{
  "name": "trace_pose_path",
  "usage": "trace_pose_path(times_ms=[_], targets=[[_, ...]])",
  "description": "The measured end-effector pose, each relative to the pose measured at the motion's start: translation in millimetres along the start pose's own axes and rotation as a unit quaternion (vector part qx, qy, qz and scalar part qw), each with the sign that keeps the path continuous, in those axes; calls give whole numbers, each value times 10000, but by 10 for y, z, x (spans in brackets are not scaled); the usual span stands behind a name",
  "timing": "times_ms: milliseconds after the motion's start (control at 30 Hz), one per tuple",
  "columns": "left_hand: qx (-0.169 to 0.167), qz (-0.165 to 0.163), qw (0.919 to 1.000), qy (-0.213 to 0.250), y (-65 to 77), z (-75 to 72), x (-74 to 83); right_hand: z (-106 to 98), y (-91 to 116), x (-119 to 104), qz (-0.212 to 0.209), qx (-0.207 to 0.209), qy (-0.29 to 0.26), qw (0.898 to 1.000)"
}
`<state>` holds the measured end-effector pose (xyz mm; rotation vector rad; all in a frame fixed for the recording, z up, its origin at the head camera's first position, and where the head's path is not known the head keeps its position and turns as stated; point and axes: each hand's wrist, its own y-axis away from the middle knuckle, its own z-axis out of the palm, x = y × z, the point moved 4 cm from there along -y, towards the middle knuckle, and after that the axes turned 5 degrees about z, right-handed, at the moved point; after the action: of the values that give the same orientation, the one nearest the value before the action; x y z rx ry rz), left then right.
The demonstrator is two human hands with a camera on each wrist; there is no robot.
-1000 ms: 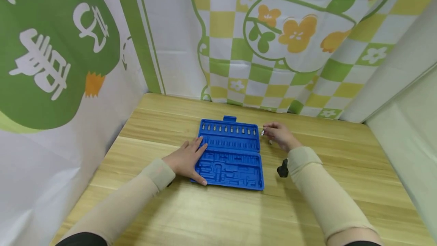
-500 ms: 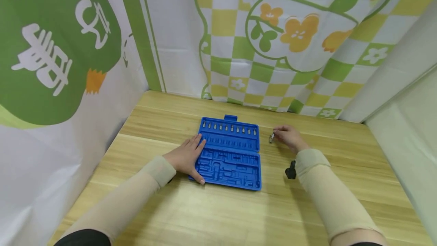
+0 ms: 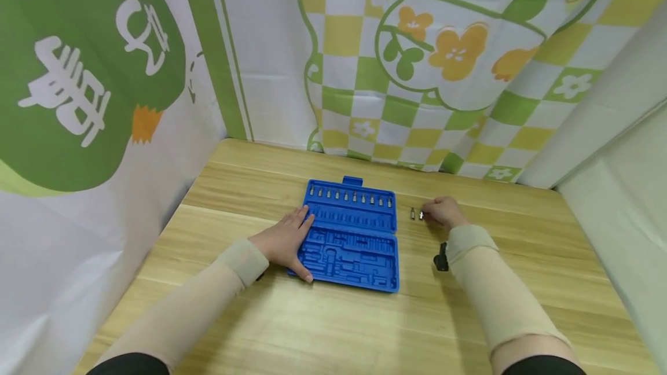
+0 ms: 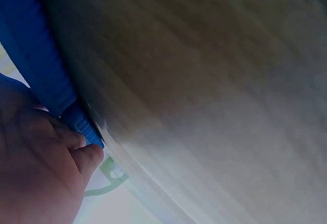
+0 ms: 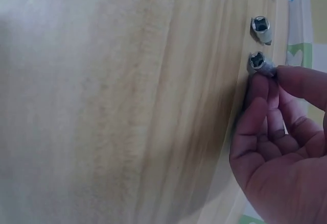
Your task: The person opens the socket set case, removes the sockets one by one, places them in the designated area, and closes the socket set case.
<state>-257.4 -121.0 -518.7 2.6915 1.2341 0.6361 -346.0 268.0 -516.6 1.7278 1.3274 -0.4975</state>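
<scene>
Right wrist view, right hand point(image 5: 286, 152): pinched the near socket point(image 5: 261, 63); second socket point(image 5: 261, 26) just beyond it.
Left hand point(image 3: 281, 243): spread, touching the blue case point(image 3: 359, 259) between the hands.
Near socket: probably needed gentle, straight release.

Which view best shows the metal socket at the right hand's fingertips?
The right wrist view: the metal socket appears large, its open end visible. Head view shows it small beside the right hand; left wrist view doesn't show it.
</scene>
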Motion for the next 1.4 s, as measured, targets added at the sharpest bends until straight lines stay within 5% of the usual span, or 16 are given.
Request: trace_pose_path(times_ms=[300, 867, 1200, 1400], targets=[[-64, -60, 10000, -47, -13, 49, -7, 69, 11, -67, -80, 79, 1130, 9935], [-76, -49, 10000, -41, -34, 46, -46, 99, -3, -124, 171, 275, 1362, 9902], [-69, -6, 10000, 29, -25, 19, -29, 56, 79, -149, -3, 326, 1293, 9911], [-92, -69, 9999, 28, -33, 40, -47, 122, 99, -381, -285, 230, 1350, 9902]])
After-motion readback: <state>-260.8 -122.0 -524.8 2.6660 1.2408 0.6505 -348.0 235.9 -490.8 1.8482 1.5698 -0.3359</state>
